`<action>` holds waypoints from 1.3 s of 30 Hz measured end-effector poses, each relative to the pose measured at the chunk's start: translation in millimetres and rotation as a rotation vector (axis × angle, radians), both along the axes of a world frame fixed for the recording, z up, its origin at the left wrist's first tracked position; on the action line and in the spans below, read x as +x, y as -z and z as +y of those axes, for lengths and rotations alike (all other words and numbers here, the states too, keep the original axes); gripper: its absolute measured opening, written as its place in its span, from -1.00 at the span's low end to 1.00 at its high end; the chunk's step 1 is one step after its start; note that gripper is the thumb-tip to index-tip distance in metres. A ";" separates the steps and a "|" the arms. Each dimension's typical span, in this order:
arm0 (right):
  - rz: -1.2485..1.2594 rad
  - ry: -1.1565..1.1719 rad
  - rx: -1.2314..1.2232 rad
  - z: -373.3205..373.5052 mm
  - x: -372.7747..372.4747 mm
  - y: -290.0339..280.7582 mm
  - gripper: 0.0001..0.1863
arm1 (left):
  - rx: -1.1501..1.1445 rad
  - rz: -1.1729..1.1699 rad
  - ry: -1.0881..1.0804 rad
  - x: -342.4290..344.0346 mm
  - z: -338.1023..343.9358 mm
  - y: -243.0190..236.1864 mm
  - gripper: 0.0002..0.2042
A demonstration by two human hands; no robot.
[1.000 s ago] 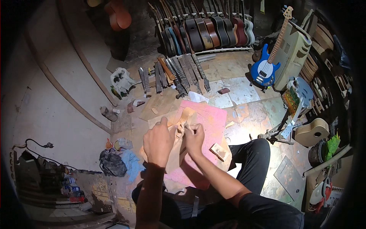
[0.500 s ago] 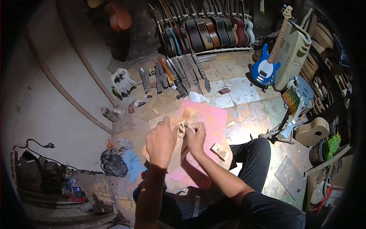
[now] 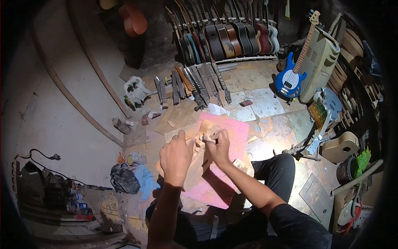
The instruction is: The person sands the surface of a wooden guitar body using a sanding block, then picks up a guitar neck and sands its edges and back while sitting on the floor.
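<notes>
My left hand (image 3: 176,157) is closed over a pale tan wooden piece (image 3: 210,125), which shows beyond the fingers as a smooth, curved part. The hand and wrist cover much of its length, so its full shape cannot be told. My right hand (image 3: 219,147) is pinched just to the right of it, on a small pale folded piece (image 3: 207,138) that may be sandpaper. Under both hands lie a pink board (image 3: 234,130) and a thin brown sheet (image 3: 172,133). A small light wooden block (image 3: 240,164) sits near my right forearm, partly hidden.
Several fretted guitar necks (image 3: 195,85) lie ahead on the floor, before a rack of guitars (image 3: 232,41). A blue bass (image 3: 290,81) stands at the far right. Black and blue plastic bags (image 3: 124,178) lie at left. My bent knee (image 3: 282,170) is beside the board.
My right hand has lifted slightly away from the wooden piece toward the right, and the small folded piece in its fingers now shows. My left hand keeps its hold. The whole view has shifted slightly.
</notes>
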State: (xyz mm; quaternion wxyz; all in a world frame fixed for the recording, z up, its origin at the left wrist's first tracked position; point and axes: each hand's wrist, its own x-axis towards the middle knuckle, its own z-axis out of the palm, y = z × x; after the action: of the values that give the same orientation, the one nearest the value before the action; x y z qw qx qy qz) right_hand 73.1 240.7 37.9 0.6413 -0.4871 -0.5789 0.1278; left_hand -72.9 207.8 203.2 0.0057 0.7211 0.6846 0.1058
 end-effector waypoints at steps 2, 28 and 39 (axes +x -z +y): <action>0.037 0.007 -0.023 13.6 5.9 -10.7 -0.66 | 0.002 -0.004 0.004 1.6 -2.6 2.5 -0.57; -0.533 -0.448 -0.335 -40.1 45.8 -20.2 -0.09 | -0.026 0.013 -0.017 -0.8 1.3 0.3 -0.57; -0.742 -0.094 -0.068 -14.8 59.0 -31.6 -0.19 | -0.051 0.000 -0.040 -3.5 3.3 -3.9 -0.56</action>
State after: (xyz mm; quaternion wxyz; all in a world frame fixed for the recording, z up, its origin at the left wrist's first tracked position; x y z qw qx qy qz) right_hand 132.1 226.0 69.5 0.3650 -0.4942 -0.7890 -0.0087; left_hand -76.4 211.1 207.1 0.0218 0.7071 0.7012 0.0884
